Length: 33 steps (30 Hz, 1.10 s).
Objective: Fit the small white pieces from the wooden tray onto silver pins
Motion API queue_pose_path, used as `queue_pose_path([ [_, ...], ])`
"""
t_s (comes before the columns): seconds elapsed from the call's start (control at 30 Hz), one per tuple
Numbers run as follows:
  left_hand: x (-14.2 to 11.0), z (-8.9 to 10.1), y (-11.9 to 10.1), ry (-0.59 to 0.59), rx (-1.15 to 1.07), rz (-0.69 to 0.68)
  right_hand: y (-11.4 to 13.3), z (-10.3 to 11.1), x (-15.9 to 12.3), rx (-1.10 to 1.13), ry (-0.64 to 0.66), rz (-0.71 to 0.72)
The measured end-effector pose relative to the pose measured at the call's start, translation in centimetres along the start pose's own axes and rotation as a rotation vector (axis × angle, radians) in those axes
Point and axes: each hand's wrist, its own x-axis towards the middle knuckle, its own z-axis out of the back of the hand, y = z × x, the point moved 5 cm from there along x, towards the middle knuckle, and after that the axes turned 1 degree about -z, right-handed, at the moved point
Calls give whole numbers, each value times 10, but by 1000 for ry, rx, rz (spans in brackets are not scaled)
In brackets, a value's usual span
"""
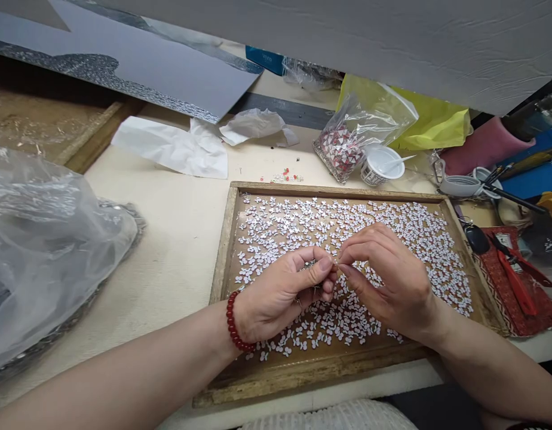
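Observation:
A shallow wooden tray (pixel 226 239) lies in front of me, strewn with several small white flower-shaped pieces (pixel 303 224). Above its middle my left hand (pixel 280 295), with a red bead bracelet (pixel 233 322) at the wrist, is closed around a small dark metallic item that I cannot make out. My right hand (pixel 388 278) pinches something tiny at its fingertips, which touch the left thumb. Both hands hover just over the white pieces.
A big clear plastic bag (pixel 47 239) lies at the left. White tissue paper (pixel 177 146) sits behind the tray. At the back right are a clear bag of red-and-white pieces (pixel 347 140), a yellow bag (pixel 432 122), a white cup (pixel 381 164); red scissors (pixel 515 280) lie at the right.

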Motion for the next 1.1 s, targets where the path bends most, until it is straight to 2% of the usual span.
queue_pose_path([
  [0.2,1,-2,1,21,28,32,0,16,1,-82,-32,-10],
  [0.37,1,-1,0,6,21,26,-28,29,3,-270,-42,-47],
  [0.53,1,-1,-1,7,-34,13,-70,10,4,-363,92,-117],
  [0.67,1,-1,-1,-4,-44,22,-89,-3,7,-405,165,-159],
  [1.1,2,-1,-2,-23,-25,32,-95,-10,10,-477,238,-134],
])
